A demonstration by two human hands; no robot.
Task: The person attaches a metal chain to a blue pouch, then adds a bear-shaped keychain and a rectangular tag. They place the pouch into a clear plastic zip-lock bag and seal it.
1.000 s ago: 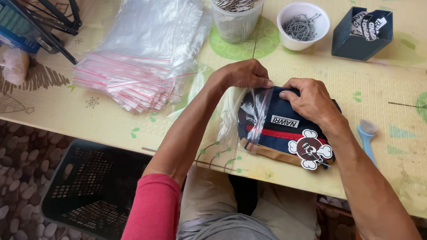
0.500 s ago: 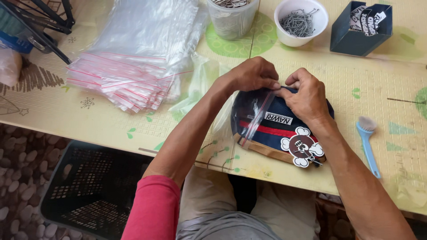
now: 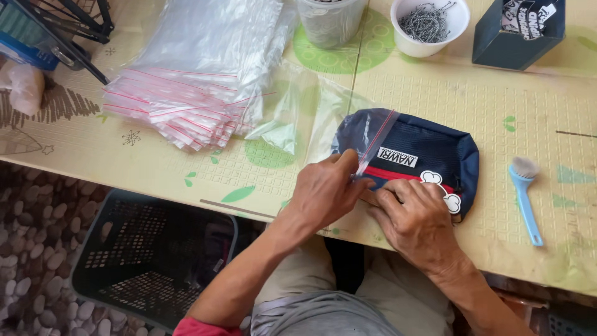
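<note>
Fingers of your left hand point(image 3: 323, 193) pinch the red-striped edge of the clear zip bag point(image 3: 367, 140) over the navy pouch point(image 3: 429, 155), which lies near the table's front edge. Your right hand point(image 3: 416, 218) presses flat on the pouch, gripping nothing.

Both hands dropped from the pouch's point(image 3: 429, 165) far edge at 12 o'clock to its near edge at 6 o'clock. Left hand point(image 3: 323, 193) now pinching the red-striped bag mouth point(image 3: 376, 144) over the pouch's 9 o'clock end; right hand point(image 3: 416, 218) now pressed flat on the near edge, covering most of the white cartoon patch point(image 3: 443, 190). Pouch turned, now lying level along the bench point(image 3: 435, 106).
</note>
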